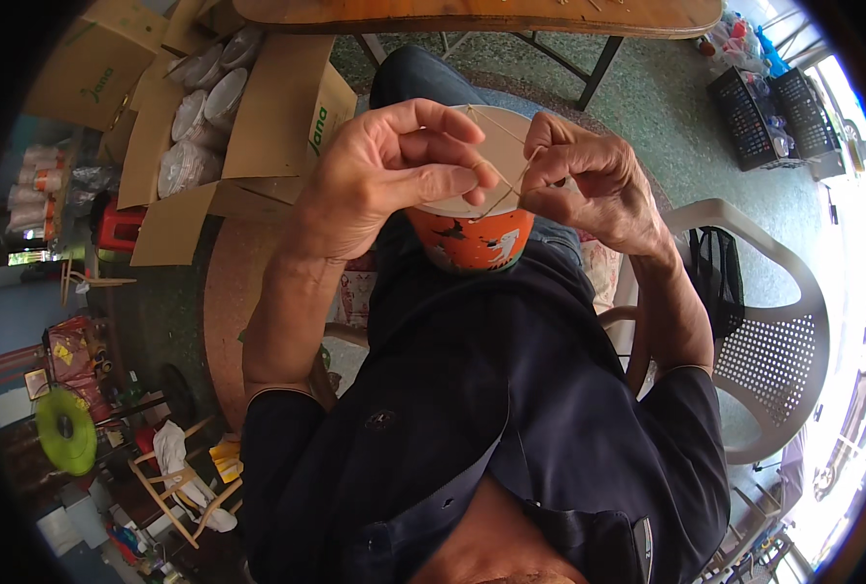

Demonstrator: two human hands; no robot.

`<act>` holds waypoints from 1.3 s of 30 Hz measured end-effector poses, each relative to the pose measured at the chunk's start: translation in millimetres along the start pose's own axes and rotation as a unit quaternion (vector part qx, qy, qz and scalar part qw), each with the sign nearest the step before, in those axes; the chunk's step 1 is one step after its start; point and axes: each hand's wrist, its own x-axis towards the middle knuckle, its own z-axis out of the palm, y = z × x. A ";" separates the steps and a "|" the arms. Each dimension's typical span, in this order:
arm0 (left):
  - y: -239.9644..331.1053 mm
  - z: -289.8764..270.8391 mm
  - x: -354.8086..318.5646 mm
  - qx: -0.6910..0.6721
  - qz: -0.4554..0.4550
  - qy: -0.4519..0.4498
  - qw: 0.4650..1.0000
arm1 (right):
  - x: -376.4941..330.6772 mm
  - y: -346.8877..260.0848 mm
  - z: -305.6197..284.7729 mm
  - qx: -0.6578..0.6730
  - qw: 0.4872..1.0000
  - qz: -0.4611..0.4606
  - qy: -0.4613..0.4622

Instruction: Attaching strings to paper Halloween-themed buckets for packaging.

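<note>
Over my lap, both hands are raised together above an orange bucket [467,245] with black and white printed figures and a pale, round top [503,125]. A thin tan strand, like a cord or rubber band [497,206], stretches in angled loops between my fingers. My left hand [389,170] pinches one part of it between thumb and fingertips, the other fingers curled. On the other side, my right hand [584,180] grips the strand with its thumb against bent fingers. The bucket rests between my thighs, its far side partly hidden by my hands.
A wooden table [482,14] stands ahead. To the left, an open cardboard box [268,107] holds bagged white bowls or cups. A plastic chair [769,360] is at my right, with black crates [749,117] beyond. A green-bladed fan [65,430] stands far left.
</note>
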 end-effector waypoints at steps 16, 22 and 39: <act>-15.3 31.8 0.6 0.305 0.070 0.072 0.947 | -2.1 -1.3 6.0 -0.056 0.998 0.016 0.039; -21.3 33.6 4.2 0.307 0.127 0.082 0.940 | -3.3 -9.2 4.5 -0.091 0.995 0.025 0.033; -25.8 21.4 2.2 0.160 0.089 0.123 0.976 | -6.5 3.9 12.7 -0.059 0.995 0.001 0.083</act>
